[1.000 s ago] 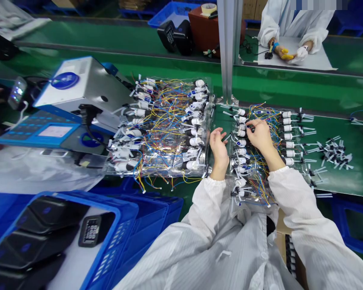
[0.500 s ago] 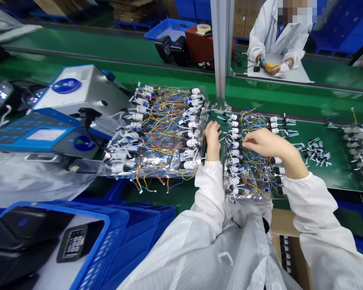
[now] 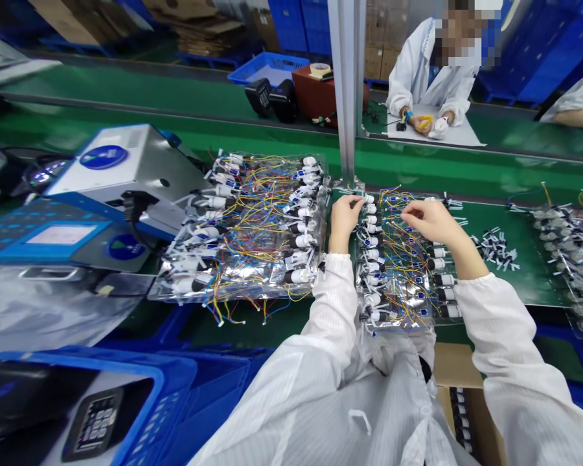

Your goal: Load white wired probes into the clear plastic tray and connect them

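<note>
Two hands [image 3: 428,221], thin tangled wires [image 3: 399,241]

White-and-black cylinders [image 3: 372,254] in two rows, coloured wires [image 3: 399,248] tangled between.

Single head-worn view, forward and down, from near above the hands [image 3: 344,223].

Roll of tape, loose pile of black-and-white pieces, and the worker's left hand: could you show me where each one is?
Roll of tape [image 3: 319,73]: head view, on its outer side.
Loose pile [image 3: 497,250]: head view, near its middle.
Left hand [image 3: 342,219]: head view, middle of the hand.
</note>
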`<state>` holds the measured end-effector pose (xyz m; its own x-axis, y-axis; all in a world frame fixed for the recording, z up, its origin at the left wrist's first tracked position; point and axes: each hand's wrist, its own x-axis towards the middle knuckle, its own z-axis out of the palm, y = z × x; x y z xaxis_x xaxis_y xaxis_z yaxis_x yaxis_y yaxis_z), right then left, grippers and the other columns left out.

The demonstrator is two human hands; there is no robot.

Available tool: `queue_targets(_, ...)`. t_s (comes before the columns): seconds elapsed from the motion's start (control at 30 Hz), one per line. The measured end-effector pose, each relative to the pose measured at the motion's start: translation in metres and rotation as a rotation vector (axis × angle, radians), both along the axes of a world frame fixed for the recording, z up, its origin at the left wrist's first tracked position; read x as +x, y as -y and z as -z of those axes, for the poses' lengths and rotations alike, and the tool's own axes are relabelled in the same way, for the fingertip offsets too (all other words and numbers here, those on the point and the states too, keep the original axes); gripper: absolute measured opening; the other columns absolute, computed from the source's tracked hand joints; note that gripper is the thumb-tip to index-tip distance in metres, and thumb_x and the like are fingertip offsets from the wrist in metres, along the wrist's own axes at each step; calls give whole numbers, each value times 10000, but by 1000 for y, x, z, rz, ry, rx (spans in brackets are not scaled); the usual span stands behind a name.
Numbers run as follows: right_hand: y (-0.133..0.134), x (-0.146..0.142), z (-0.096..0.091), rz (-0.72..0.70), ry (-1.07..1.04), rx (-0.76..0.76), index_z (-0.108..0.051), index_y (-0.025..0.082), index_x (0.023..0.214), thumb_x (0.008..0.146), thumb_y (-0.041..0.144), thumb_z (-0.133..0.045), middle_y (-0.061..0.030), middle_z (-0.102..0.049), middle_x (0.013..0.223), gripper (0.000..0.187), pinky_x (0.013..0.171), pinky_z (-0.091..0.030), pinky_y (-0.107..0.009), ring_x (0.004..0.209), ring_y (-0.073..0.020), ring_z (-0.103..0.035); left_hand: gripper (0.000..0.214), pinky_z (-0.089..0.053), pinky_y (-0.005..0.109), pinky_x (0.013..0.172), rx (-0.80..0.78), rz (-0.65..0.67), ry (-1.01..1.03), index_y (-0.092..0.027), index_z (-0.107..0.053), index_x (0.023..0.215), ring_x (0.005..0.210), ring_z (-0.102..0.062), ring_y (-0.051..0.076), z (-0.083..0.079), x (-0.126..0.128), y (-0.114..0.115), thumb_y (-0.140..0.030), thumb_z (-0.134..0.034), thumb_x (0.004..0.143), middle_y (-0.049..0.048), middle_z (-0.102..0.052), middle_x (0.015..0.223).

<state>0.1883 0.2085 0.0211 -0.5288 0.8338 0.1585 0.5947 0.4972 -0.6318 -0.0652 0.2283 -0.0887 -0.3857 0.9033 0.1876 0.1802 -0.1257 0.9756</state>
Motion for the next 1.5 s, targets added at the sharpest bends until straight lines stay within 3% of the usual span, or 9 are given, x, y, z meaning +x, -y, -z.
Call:
queue_targets(0.17,5,27,1,80,-42,-29,-755,194,889,911,415,-645,-45,-728,793,247,682,-491,-336,713,-187,-631,88,-503,323,973,-49,12,-25,-217,-741,810,914,-710,228,-21,15,12,-168,-813,816,77,-759,866)
queue_targets(0.3,15,43,-4,121,-131,-86,-748,198,893,902,436,-666,-52,-739,817,253,700,-522,-352,727,-200,-658,48,-506,322,1000,82,33,-9,-236,-719,901,986,-715,221,-46,29,25,-238,-766,896,67,-753,922)
queue_targets(0.53,8,43,11,224,-362,-191,-715,198,964,824,419,-718,-48,-728,826,262,715,-560,-356,738,-207,-679,265,-586,284,983,396,-82,492,-263,-631,1129,1053,-748,166,-113,50,39,-487,-659,991,52,-730,1165)
queue_targets(0.73,-22,1,40,211,-262,53,-663,175,1258,770,272,-706,-113,-687,1204,499,866,-573,-392,847,-191,-666,310,-636,316,941,577,-119,577,-287,-605,1218,1097,-756,181,-167,51,57,-526,-593,1021,36,-709,1191)
queue_targets(0.83,-35,-25,49,148,-130,249,-597,208,1439,771,279,-759,-140,-607,1327,691,1050,-504,-476,1093,-262,-632,296,-649,311,925,602,-82,537,-280,-624,1190,1096,-758,181,-185,49,66,-518,-609,1014,27,-709,1152)
queue_targets(1.0,-47,-50,56,32,24,237,-762,214,1148,822,239,-691,-121,-667,1229,335,1150,-404,-565,1244,-315,-575,301,-662,300,886,635,-29,515,-272,-619,1181,1093,-761,181,-201,36,65,-520,-611,1011,20,-704,1150)
queue_targets(1.2,-43,-60,50,-280,-196,9,-694,225,1300,789,180,-653,-75,-706,1329,515,1109,-476,-435,1242,-245,-641,314,-650,290,916,693,-35,546,-273,-582,1223,1142,-741,149,-234,25,56,-529,-520,1051,-7,-664,1245)
queue_targets(1.33,-49,-63,49,-108,-149,29,-776,190,974,831,325,-699,-84,-786,1045,211,1016,-516,-429,1011,-249,-706,205,-642,338,979,752,18,574,-239,-503,1147,1158,-737,157,-279,22,74,-435,-466,1099,-4,-659,1203)
queue_targets(1.5,-69,-48,51,98,-320,37,-747,183,883,792,402,-717,-61,-767,904,239,879,-554,-372,844,-208,-684,128,-621,363,1039,752,16,573,-256,-410,1028,1264,-698,171,-329,7,86,-263,-339,1134,-19,-658,1178)
